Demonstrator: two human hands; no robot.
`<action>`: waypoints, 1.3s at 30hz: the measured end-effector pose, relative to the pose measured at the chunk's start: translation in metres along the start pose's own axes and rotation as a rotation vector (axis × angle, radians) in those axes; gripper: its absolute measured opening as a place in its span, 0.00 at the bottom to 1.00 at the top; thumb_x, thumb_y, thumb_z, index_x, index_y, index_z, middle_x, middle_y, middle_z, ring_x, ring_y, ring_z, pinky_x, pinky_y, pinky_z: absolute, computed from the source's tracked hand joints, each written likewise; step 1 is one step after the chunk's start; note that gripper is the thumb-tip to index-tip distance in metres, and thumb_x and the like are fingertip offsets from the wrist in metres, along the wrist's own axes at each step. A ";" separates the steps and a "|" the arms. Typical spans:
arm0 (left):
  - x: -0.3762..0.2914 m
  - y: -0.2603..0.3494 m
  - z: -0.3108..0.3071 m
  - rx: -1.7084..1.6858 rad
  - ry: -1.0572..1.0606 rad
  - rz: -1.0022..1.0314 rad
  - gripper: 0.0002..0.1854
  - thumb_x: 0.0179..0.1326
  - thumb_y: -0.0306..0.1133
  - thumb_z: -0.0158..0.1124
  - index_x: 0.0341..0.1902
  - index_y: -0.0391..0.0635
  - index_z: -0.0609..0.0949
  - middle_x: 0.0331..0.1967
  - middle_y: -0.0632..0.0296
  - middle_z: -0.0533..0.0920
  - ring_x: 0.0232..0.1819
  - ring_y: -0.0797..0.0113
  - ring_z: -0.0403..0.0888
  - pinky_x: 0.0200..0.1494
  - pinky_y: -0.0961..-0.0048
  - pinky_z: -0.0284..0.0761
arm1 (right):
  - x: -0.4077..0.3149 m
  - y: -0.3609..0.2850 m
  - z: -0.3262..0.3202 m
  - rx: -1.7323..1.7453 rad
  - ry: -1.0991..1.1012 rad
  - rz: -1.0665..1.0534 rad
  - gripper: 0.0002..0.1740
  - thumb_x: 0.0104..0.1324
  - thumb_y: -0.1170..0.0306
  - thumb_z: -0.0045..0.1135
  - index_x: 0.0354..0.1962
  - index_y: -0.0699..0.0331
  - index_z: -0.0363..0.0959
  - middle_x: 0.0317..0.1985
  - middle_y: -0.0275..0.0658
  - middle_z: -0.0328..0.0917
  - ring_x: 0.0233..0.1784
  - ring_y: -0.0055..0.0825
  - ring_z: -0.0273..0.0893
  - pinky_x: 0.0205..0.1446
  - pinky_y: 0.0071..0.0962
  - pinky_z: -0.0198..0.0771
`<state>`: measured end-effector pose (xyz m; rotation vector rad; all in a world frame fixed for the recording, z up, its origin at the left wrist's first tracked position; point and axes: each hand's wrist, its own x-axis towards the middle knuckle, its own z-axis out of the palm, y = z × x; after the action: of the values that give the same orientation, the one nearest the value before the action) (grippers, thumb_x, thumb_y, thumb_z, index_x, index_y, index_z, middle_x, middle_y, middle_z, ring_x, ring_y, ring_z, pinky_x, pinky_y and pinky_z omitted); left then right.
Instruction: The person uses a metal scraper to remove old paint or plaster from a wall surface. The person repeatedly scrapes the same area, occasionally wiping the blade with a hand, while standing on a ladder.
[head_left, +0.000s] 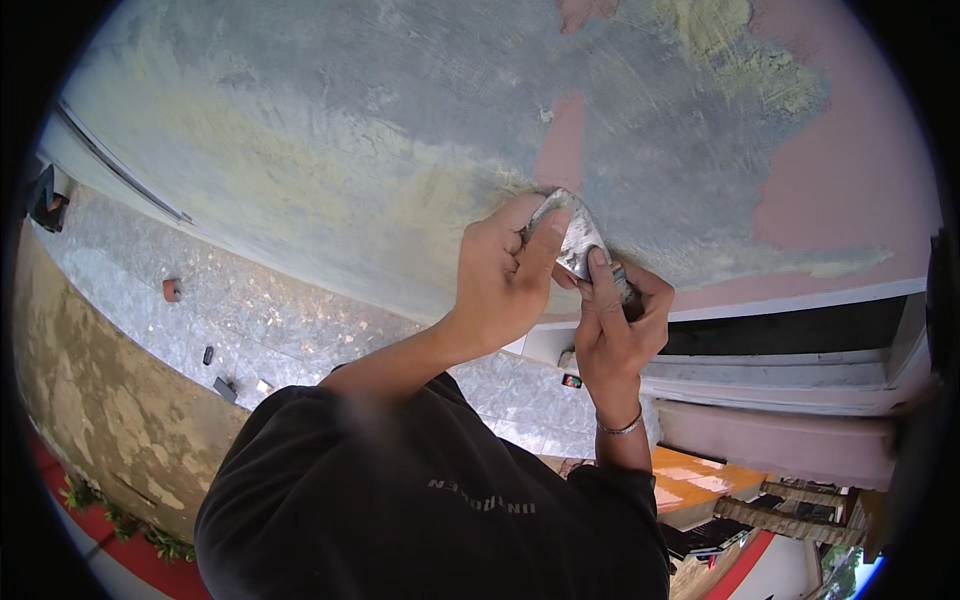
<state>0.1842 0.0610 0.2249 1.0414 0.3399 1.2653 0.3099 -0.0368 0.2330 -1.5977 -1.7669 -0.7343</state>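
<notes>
A metal scraper (579, 238) with a smeared, worn blade is held up close to the wall (360, 165). My right hand (622, 330), with a bracelet at its wrist, grips the handle end, its thumb lying at the base of the blade. On the blade's other side my left hand (495, 277) pinches the metal, thumb on the near face and fingers partly hidden behind. Grey and yellowish patches with rough streaks cover much of the wall. Pink paint (847, 172) shows at the right, and a narrow pink strip (564, 142) lies just above the blade.
Below the wall runs a tiled floor (277, 352) sprinkled with pale flakes. A small reddish pot (171, 290), a dark box-like object (224, 389) and a phone-like object (571, 381) lie there. A recessed opening (787, 326) is at the right. Part of a person (46, 196) shows far left.
</notes>
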 end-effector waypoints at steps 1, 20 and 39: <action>0.000 -0.001 0.000 0.027 -0.001 -0.086 0.15 0.79 0.31 0.57 0.54 0.28 0.81 0.28 0.62 0.83 0.26 0.81 0.81 0.27 0.79 0.81 | 0.001 0.003 0.000 -0.021 -0.041 0.024 0.24 0.61 0.78 0.73 0.56 0.56 0.86 0.44 0.44 0.75 0.38 0.35 0.79 0.35 0.29 0.75; -0.004 -0.004 0.001 0.033 0.075 0.034 0.11 0.77 0.31 0.59 0.43 0.31 0.81 0.21 0.63 0.80 0.22 0.81 0.80 0.25 0.79 0.80 | 0.001 0.018 0.002 0.059 -0.092 -0.077 0.24 0.62 0.70 0.73 0.58 0.56 0.85 0.38 0.43 0.76 0.32 0.33 0.78 0.30 0.30 0.73; -0.005 -0.008 0.000 -0.022 0.112 0.001 0.12 0.77 0.32 0.60 0.42 0.33 0.82 0.19 0.65 0.79 0.21 0.83 0.79 0.23 0.80 0.77 | 0.004 0.016 0.000 0.079 -0.150 -0.110 0.22 0.65 0.78 0.67 0.57 0.64 0.84 0.41 0.49 0.81 0.35 0.37 0.83 0.34 0.30 0.76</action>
<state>0.1877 0.0572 0.2167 0.9541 0.4102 1.3286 0.3259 -0.0324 0.2362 -1.5480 -1.9798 -0.6001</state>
